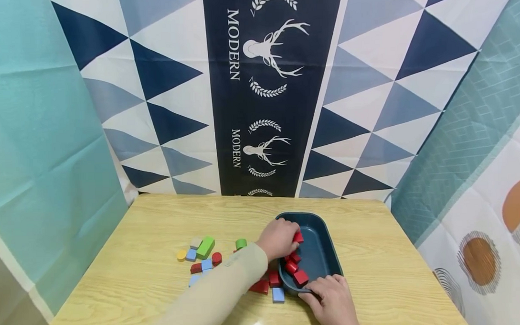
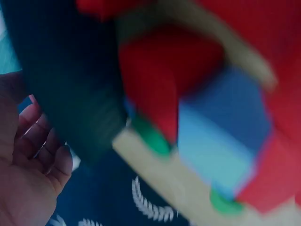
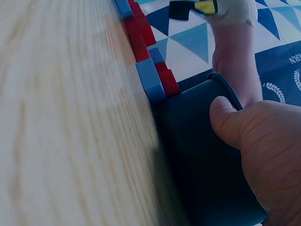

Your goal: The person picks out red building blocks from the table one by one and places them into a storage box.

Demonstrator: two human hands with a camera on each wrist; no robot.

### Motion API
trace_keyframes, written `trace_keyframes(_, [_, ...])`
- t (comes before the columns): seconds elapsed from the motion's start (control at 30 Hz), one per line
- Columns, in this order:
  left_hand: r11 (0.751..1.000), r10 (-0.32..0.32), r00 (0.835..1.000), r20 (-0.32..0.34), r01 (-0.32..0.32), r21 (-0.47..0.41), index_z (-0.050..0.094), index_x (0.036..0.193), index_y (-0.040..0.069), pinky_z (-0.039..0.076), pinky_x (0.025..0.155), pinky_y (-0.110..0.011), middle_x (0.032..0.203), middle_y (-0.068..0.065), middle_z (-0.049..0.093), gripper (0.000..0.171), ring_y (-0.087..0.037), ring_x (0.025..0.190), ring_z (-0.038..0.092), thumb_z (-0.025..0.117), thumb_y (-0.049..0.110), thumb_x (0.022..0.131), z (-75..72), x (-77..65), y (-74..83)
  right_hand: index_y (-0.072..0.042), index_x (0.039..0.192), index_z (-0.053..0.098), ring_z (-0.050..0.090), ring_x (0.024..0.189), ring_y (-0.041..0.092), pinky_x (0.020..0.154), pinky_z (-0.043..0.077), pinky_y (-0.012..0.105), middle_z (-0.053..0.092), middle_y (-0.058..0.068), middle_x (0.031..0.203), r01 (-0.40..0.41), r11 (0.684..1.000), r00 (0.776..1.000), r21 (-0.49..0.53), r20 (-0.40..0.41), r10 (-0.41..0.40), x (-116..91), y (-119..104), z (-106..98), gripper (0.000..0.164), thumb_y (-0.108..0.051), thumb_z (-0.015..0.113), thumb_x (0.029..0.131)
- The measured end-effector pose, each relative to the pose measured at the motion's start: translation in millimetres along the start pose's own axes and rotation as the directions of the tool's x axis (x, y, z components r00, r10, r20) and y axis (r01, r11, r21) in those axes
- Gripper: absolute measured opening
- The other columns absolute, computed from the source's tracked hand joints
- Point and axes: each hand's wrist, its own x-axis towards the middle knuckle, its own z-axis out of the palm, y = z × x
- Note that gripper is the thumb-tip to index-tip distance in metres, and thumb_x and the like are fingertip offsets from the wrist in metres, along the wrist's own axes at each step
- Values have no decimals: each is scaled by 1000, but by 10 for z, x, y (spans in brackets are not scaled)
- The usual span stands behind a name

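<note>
A dark blue tray (image 1: 318,251) sits on the table, with several red blocks (image 1: 300,278) in its near left part. My left hand (image 1: 280,239) reaches over the tray's left rim, a red block (image 1: 298,237) at its curled fingertips. In the left wrist view that hand (image 2: 30,165) shows at the left, beside the tray wall (image 2: 70,84). My right hand (image 1: 333,296) grips the near right end of the tray. Its thumb (image 3: 225,120) presses the outer wall, and the other fingers go over the rim.
Red blocks (image 1: 259,287) and a blue block (image 1: 278,295) lie close against the tray's left side. Farther left are a green block (image 1: 205,247), a yellow round piece (image 1: 181,255), a red cylinder (image 1: 217,258) and several blue blocks. A patterned cloth (image 1: 172,113) hangs behind the table.
</note>
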Motion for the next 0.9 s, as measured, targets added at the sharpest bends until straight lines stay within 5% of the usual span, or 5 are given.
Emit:
trace_keyframes(0.2, [997,44,998,33,-46,62,70,104,24,52,80,-29,91,8,67,27,-11,82,57,71,46,88,228,0,150,-29,74,70,53,71,7,76,37,42,62,-17,72,9,1000,1000,16,7,-10,0,-18,33,15,-33,84,73])
trace_keyframes(0.53, [997,-1,1000,-12,2,78,60,105,20,52,84,-28,97,4,63,36,-11,87,57,74,47,86,249,22,203,-29,72,68,51,67,6,73,38,43,60,-19,70,33,999,999,20,-43,-32,51,-22,-16,18,-30,86,69])
trace_keyframes(0.9, [981,144,988,47,-149,127,68,116,37,50,87,-28,100,9,62,22,-10,89,55,65,40,95,298,12,222,-30,72,68,50,67,5,73,38,42,60,-20,70,15,1000,999,11,-28,-14,13,-10,13,19,-30,87,69])
